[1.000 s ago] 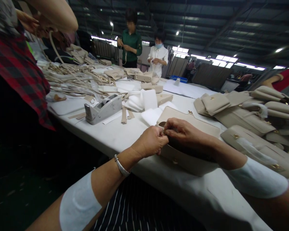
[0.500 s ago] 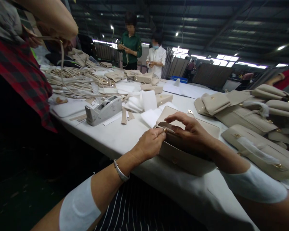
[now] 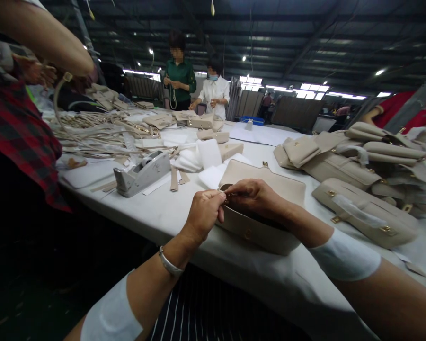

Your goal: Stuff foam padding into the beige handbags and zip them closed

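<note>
From the head camera, the beige handbag (image 3: 266,208) lies open at the near edge of the worktop (image 3: 163,208), close enough for both hands to meet at its left corner. The left hand (image 3: 203,213) and right hand (image 3: 253,196) pinch closed there, probably on a small metal fitting, too hidden to be sure. Left of the handbag there is bare room before the tape dispenser (image 3: 142,173); to its right, more handbags (image 3: 362,213) crowd close.

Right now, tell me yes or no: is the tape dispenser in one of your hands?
No: the tape dispenser sits on the table, left of both hands on the beige bag.
</note>
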Action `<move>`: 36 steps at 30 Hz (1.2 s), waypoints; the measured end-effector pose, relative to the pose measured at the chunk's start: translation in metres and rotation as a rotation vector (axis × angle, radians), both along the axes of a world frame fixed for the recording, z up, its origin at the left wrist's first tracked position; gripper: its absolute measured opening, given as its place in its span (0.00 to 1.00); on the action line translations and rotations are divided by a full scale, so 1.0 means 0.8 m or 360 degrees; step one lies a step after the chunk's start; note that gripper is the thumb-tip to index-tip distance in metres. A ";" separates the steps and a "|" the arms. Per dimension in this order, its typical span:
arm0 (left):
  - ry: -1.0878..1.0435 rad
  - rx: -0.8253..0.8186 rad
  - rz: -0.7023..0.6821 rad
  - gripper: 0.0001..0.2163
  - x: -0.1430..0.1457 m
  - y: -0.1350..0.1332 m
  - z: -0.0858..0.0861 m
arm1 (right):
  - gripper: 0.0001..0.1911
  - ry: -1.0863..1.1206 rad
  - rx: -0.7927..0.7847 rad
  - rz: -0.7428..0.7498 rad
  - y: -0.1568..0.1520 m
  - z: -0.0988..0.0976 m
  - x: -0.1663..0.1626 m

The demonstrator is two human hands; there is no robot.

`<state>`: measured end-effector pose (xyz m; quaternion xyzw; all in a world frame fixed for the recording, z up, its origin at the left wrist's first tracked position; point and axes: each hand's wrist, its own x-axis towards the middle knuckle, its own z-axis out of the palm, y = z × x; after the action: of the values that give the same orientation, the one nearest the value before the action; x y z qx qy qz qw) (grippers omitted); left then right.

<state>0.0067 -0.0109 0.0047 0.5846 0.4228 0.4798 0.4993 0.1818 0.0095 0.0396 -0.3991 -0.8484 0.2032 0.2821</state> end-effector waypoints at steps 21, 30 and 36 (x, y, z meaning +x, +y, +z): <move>-0.0171 0.0176 0.0481 0.09 -0.085 -0.021 -0.015 | 0.11 0.0266 -0.0449 -0.0243 0.006 0.016 0.003; 0.0364 -0.0297 0.0755 0.11 -0.216 -0.051 -0.129 | 0.19 -0.0518 -0.0224 -0.0306 -0.004 0.027 0.023; 0.0827 -0.0738 0.0895 0.10 -0.276 -0.126 -0.233 | 0.18 -0.0616 -0.0020 -0.0466 -0.017 0.018 0.063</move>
<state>-0.2137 -0.1114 -0.1820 0.4207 0.7730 0.3268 0.3445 0.2324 -0.0043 0.0540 -0.5510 -0.8186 0.0852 0.1383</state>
